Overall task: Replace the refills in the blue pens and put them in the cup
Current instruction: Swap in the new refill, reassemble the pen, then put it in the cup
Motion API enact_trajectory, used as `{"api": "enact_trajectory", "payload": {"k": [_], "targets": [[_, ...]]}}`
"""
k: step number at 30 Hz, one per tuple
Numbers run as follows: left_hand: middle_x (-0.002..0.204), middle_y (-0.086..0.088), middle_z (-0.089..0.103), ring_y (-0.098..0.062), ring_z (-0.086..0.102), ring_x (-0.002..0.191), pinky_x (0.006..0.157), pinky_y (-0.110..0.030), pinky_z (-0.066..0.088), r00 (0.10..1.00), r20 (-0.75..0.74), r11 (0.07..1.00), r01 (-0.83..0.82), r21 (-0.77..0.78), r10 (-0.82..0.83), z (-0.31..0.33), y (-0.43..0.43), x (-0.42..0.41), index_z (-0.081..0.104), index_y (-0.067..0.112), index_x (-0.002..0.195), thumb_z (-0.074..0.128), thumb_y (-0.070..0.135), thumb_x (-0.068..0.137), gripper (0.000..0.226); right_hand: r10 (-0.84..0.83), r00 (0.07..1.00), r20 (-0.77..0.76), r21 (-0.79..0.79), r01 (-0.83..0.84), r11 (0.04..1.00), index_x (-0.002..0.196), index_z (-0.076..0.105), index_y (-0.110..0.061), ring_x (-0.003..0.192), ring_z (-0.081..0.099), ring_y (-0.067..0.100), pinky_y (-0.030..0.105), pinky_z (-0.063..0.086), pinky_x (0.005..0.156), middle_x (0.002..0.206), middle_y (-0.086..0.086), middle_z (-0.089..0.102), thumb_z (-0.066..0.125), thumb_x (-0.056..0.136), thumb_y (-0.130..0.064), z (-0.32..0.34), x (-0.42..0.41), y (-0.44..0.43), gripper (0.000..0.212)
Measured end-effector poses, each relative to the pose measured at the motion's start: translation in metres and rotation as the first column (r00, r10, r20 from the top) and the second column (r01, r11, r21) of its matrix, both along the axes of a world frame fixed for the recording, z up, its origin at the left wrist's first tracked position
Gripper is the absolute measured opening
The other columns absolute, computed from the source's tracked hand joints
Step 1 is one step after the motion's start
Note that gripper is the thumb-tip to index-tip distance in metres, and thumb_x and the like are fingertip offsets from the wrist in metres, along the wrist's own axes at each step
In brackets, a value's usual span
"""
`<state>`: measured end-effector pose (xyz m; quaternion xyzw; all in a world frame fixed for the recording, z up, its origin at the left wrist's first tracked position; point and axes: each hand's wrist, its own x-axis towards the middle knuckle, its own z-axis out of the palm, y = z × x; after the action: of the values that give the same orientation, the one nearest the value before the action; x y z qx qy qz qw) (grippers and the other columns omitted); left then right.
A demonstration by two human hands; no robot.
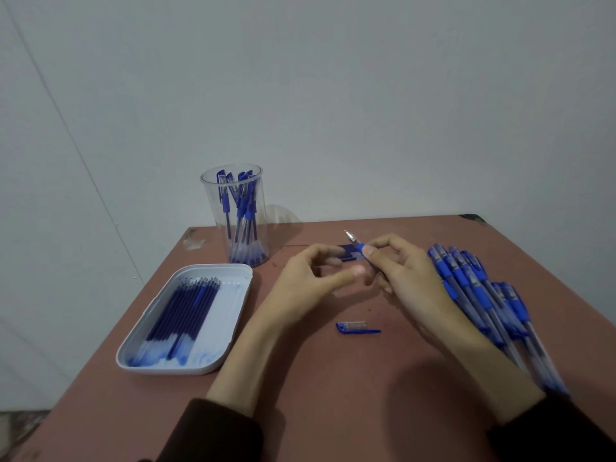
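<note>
Two hands meet over the bench point(366, 378): the right hand point(410, 278) pinches an uncapped blue pen point(359, 249), tip up; the left hand point(300, 281) curls loosely, its hold unclear. Steady the barrel and unscrew the grip straight. Refills point(180, 315) lie in the tray point(213, 267) at left; the cup point(212, 208) stands beyond.

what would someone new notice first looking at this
The right hand, pinching a blue pen tip-up beside the left hand in the middle, draws the eye first. A heap of blue pens lies to its right; at left sit a white tray of refills and, behind it, a clear cup of pens.
</note>
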<state>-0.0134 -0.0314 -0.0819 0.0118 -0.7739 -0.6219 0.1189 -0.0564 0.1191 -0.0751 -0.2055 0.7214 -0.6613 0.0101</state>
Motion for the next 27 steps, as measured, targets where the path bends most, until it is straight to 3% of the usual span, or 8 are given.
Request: {"api": "enact_trajectory", "payload": {"k": [4, 8, 11, 13, 17, 19, 22, 27], "targets": [[0.071, 0.017, 0.064, 0.004, 0.048, 0.059, 0.064, -0.013, 0.039, 0.945, 0.209, 0.876, 0.313, -0.366, -0.251, 0.006, -0.002, 0.010, 0.073, 0.026, 0.092, 0.083, 0.036, 0.067, 0.029, -0.124, 0.989, -0.078, 0.055, 0.128, 0.990, 0.082, 0.062, -0.019, 0.043, 0.048, 0.007, 0.013, 0.034, 0.042, 0.056, 0.004, 0.060, 0.058, 0.092, -0.020, -0.005, -0.007, 0.003, 0.011], [0.085, 0.004, 0.070, 0.000, 0.052, 0.067, 0.069, -0.016, 0.045, 0.921, 0.275, 0.762, 0.385, -0.520, -0.277, 0.003, -0.003, 0.008, 0.073, 0.025, 0.091, 0.084, 0.032, 0.066, 0.027, -0.134, 0.986, -0.096, 0.083, 0.142, 0.986, 0.081, 0.061, -0.021, 0.044, 0.050, 0.008, 0.018, 0.037, 0.046, 0.053, 0.001, 0.060, 0.058, 0.092, -0.021, -0.006, -0.007, 0.003, 0.011], [0.083, -0.001, 0.072, 0.002, 0.055, 0.066, 0.069, -0.013, 0.045, 0.935, 0.231, 0.803, 0.349, -0.483, -0.268, -0.002, -0.005, 0.006, 0.074, 0.019, 0.088, 0.081, 0.022, 0.072, 0.018, -0.144, 0.980, -0.140, 0.126, 0.162, 0.979, 0.080, 0.060, -0.024, 0.049, 0.054, 0.012, 0.033, 0.045, 0.054, 0.054, -0.001, 0.061, 0.059, 0.092, -0.023, -0.005, -0.007, 0.003, 0.011], [0.079, 0.002, 0.070, 0.005, 0.052, 0.061, 0.064, -0.011, 0.042, 0.982, 0.108, 0.857, 0.187, -0.481, -0.153, -0.004, -0.007, 0.001, 0.073, 0.018, 0.087, 0.078, 0.021, 0.076, 0.013, -0.133, 0.970, -0.206, 0.161, 0.167, 0.973, 0.085, 0.063, -0.024, 0.054, 0.057, 0.014, 0.039, 0.050, 0.062, 0.056, -0.001, 0.061, 0.059, 0.091, -0.022, -0.005, -0.006, 0.004, 0.007], [0.073, 0.006, 0.065, -0.003, 0.055, 0.063, 0.065, -0.018, 0.045, 0.992, -0.096, 0.974, -0.096, -0.206, 0.078, -0.004, -0.013, -0.006, 0.066, 0.024, 0.084, 0.074, 0.008, 0.078, 0.019, -0.079, 0.878, -0.472, 0.352, 0.270, 0.896, 0.099, 0.069, -0.033, 0.061, 0.053, -0.002, 0.029, 0.047, 0.063, 0.066, -0.020, 0.059, 0.061, 0.089, -0.024, -0.005, -0.004, 0.007, 0.016], [0.076, -0.002, 0.068, -0.007, 0.055, 0.064, 0.065, -0.022, 0.048, 0.990, -0.112, 0.985, -0.099, -0.140, 0.083, -0.001, -0.014, -0.004, 0.070, 0.021, 0.091, 0.074, 0.007, 0.078, 0.020, -0.052, 0.857, -0.512, 0.376, 0.278, 0.884, 0.100, 0.068, -0.034, 0.069, 0.056, -0.003, 0.027, 0.047, 0.066, 0.075, -0.026, 0.062, 0.062, 0.087, -0.021, -0.005, -0.002, 0.008, 0.019], [0.087, -0.011, 0.072, -0.012, 0.057, 0.066, 0.069, -0.031, 0.052, 0.990, -0.118, 0.989, -0.089, -0.119, 0.075, 0.003, -0.013, -0.002, 0.073, 0.018, 0.094, 0.074, 0.008, 0.079, 0.019, -0.049, 0.837, -0.545, 0.380, 0.299, 0.876, 0.097, 0.063, -0.037, 0.073, 0.060, 0.006, 0.038, 0.050, 0.073, 0.084, -0.017, 0.067, 0.058, 0.084, -0.022, -0.004, -0.001, 0.008, 0.021], [0.091, -0.015, 0.071, -0.013, 0.056, 0.068, 0.067, -0.023, 0.050, 0.996, -0.087, 0.995, -0.032, -0.089, 0.024, 0.007, -0.010, 0.003, 0.073, 0.009, 0.096, 0.071, 0.003, 0.080, 0.016, -0.042, 0.837, -0.545, 0.398, 0.302, 0.866, 0.095, 0.059, -0.040, 0.075, 0.059, 0.007, 0.047, 0.048, 0.079, 0.081, -0.013, 0.066, 0.049, 0.079, -0.029, -0.002, 0.000, 0.009, 0.021]]}}
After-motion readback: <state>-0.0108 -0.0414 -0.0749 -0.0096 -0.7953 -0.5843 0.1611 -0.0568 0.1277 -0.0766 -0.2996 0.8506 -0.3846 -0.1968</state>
